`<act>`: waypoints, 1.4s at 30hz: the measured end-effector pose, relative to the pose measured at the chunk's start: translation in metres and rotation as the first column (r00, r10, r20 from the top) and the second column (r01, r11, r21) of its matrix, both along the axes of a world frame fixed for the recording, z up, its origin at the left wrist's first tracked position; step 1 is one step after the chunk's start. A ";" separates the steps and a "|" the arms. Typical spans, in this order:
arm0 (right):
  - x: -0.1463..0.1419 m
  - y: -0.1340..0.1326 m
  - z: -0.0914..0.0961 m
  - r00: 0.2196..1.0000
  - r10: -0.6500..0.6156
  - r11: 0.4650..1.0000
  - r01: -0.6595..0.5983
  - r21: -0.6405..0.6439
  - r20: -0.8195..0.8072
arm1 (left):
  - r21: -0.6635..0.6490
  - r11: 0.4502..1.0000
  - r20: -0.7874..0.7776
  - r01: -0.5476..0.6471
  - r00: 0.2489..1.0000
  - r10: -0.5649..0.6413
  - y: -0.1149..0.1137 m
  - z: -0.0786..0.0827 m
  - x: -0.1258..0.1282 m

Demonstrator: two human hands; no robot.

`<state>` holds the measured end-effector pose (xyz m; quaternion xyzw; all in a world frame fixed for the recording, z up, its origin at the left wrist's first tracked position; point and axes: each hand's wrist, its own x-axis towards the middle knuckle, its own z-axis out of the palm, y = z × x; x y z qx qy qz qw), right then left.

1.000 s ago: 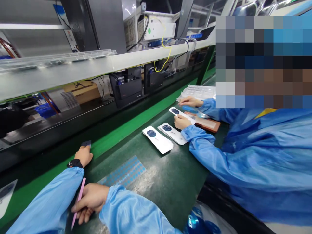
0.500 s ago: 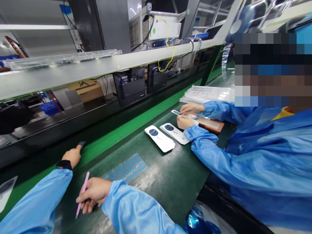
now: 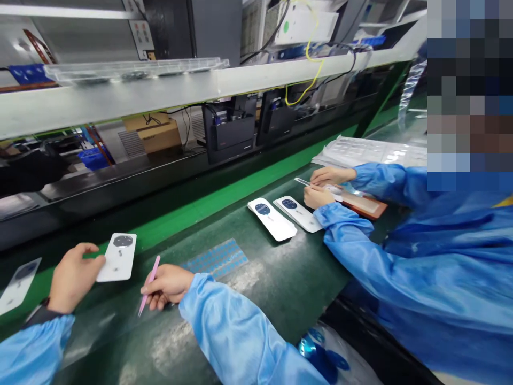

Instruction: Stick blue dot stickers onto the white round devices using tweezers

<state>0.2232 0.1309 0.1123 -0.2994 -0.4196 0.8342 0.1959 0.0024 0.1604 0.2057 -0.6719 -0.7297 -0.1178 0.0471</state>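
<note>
left hand (image 3: 73,279), card (image 3: 118,257); right hand (image 3: 167,286), tweezers (image 3: 154,270)

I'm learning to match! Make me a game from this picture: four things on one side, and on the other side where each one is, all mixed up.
Things:
1. pink tweezers
2. white card with a dark circle
3. sheet of little blue pieces
4. brown board

Places:
A. touching the left hand
B. beside a co-worker's hand
C. held in the right hand
D. on the mat beyond the right sleeve

Pairs: 1-C, 2-A, 3-D, 4-B
</note>
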 end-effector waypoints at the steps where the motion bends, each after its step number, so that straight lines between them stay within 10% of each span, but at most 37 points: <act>1: 0.004 0.000 0.000 0.999 -0.020 1.000 0.020 0.005 -0.041 | -0.020 0.999 0.037 -0.031 0.999 0.031 -0.020 -0.007 -0.003; 6: 0.020 0.002 0.003 0.969 -0.227 0.971 0.233 0.054 -0.101 | -0.021 0.996 0.282 -0.086 0.955 0.088 -0.108 -0.050 -0.004; 11: 0.026 -0.002 0.007 0.921 -0.370 0.913 0.337 0.231 0.118 | -0.068 0.997 0.466 -0.044 0.882 0.070 -0.148 -0.080 0.003; 19: 0.020 -0.005 -0.002 0.812 -0.480 0.841 0.319 0.437 0.331 | -0.024 0.977 0.359 0.211 0.914 -0.189 -0.137 -0.108 -0.004; 25: 0.023 -0.010 -0.001 0.794 -0.452 0.874 0.303 0.380 0.406 | -0.259 0.905 0.182 0.339 0.937 -0.299 -0.132 -0.126 -0.005; 42: 0.037 -0.018 0.000 0.785 -0.397 0.907 0.259 0.331 0.475 | -0.241 0.892 0.230 0.382 0.916 -0.330 -0.147 -0.134 0.007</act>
